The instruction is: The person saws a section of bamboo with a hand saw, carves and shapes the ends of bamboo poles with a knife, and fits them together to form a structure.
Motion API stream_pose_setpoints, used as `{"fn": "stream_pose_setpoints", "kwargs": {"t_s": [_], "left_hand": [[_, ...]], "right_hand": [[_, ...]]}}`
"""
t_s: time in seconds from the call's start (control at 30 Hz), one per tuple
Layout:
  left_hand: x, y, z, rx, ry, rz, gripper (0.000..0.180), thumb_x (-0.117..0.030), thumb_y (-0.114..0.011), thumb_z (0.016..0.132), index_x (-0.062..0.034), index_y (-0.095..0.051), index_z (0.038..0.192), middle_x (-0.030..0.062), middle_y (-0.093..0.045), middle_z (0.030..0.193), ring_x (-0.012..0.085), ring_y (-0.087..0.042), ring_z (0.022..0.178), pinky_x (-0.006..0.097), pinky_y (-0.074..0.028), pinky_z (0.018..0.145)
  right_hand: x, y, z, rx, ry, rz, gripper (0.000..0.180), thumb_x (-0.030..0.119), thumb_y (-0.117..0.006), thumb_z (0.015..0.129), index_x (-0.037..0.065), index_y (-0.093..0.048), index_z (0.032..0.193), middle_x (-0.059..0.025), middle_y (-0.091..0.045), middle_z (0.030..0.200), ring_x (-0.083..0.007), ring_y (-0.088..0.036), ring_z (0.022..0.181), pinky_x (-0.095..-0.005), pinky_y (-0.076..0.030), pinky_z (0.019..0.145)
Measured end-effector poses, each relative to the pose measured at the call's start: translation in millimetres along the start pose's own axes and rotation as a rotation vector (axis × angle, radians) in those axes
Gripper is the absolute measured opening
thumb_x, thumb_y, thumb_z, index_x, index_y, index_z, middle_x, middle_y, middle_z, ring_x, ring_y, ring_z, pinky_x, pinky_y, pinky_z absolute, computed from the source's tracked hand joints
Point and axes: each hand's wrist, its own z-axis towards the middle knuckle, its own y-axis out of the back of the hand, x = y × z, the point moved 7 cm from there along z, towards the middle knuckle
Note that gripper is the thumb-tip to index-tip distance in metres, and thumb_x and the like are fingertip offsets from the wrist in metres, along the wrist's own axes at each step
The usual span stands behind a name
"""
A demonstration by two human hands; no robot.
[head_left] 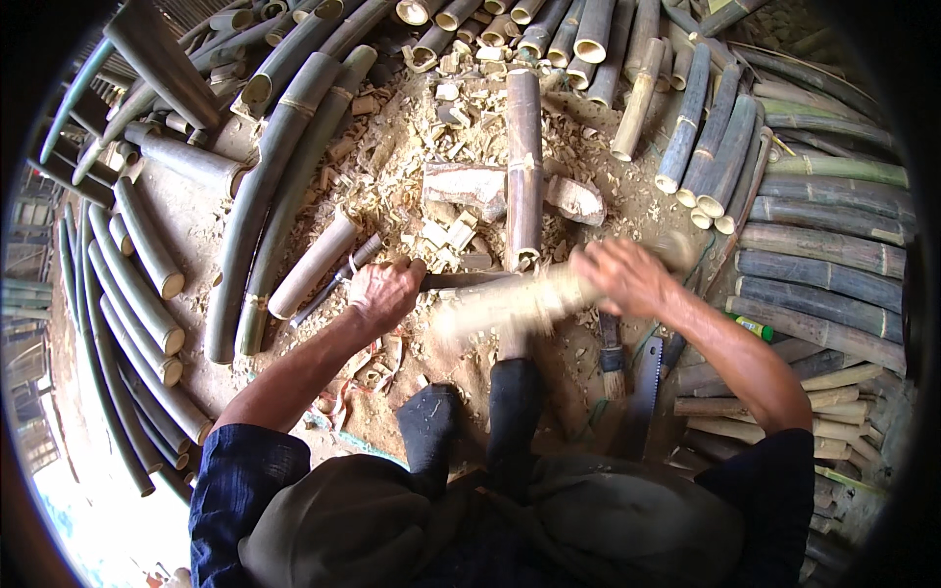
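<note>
My left hand grips the handle of a long knife whose blade runs right toward an upright bamboo section standing on a wood block. My right hand holds a pale wooden club, blurred by motion, lying across just below the blade. Both forearms come in from the lower edge. My feet in dark socks rest on the ground below the work spot.
Wood chips cover the ground around the block. Long green bamboo poles lie to the left, cut lengths at the top and stacked at the right. A handsaw and a brush lie by my right arm.
</note>
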Motion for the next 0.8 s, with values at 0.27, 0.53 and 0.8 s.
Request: {"fn": "stream_pose_setpoints", "kwargs": {"t_s": [0.27,0.53,0.8], "left_hand": [[2.9,-6.5,2.6,-0.057,0.003,0.048,0.013,-0.013,-0.053,0.102,-0.0029,-0.061,0.104,0.0156,-0.069,0.085,0.0275,-0.071,0.067,0.042,-0.057,0.053],[40.2,-22.8,22.8,0.307,0.198,-1.009,0.024,-0.023,-0.072,0.091,-0.0047,-0.070,0.076,0.0020,-0.060,0.061,0.0103,-0.052,0.049,0.029,-0.044,0.046],[9.9,8.5,22.0,-0.027,0.143,-0.375,0.020,-0.024,-0.076,0.092,-0.0067,-0.071,0.084,0.0079,-0.073,0.074,0.0172,-0.068,0.059,0.037,-0.059,0.058]], "right_hand": [[37.2,38.7,4.0,-0.499,0.403,0.089,0.079,0.025,-0.088,0.063,0.004,-0.054,0.131,-0.0070,-0.061,0.101,-0.0220,-0.064,0.085,-0.0338,-0.057,0.077],[51.0,25.5,9.7,0.025,0.089,0.180,0.088,0.041,-0.091,0.067,0.001,-0.048,0.134,-0.0159,-0.061,0.107,-0.0279,-0.066,0.094,-0.0439,-0.061,0.080],[84.9,35.2,-10.4,0.007,0.102,0.394,0.090,0.041,-0.093,0.063,0.003,-0.051,0.133,-0.0096,-0.060,0.106,-0.0270,-0.066,0.097,-0.0424,-0.057,0.081]]}}
